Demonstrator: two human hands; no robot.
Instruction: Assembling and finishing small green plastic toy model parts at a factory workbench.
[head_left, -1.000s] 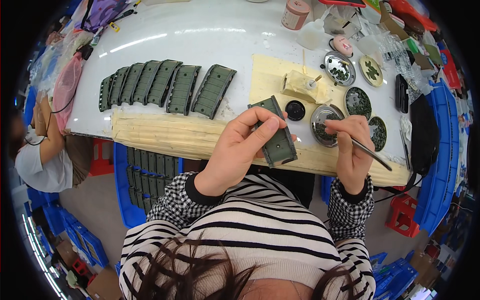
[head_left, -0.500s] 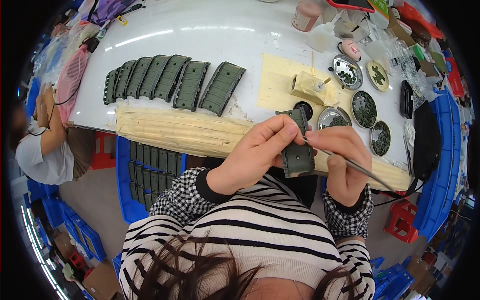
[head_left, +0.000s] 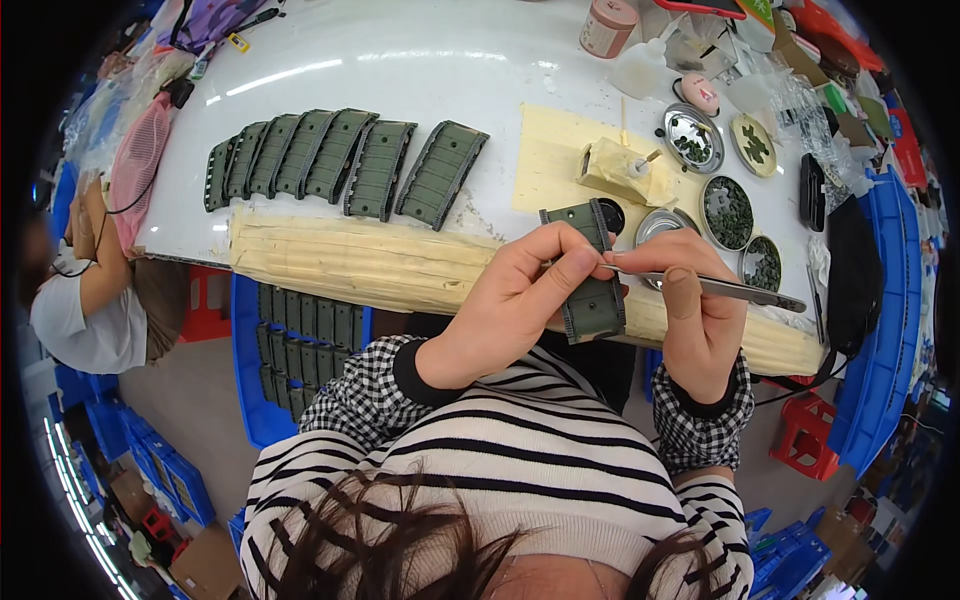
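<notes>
Some fine detailing seems in hand: my left hand [head_left: 512,305] pinches the green panel [head_left: 597,308] at nine o'clock from my right hand [head_left: 706,332], which grips a metal tool [head_left: 747,291] whose tip next needs steadying.

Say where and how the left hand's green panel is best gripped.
Grip the green panel around its middle, from the left, probably thumb on top, fingers beneath: it looks long but narrow enough to span, and the metal tool in the right hand points in from the right, so leave that side free.
</notes>
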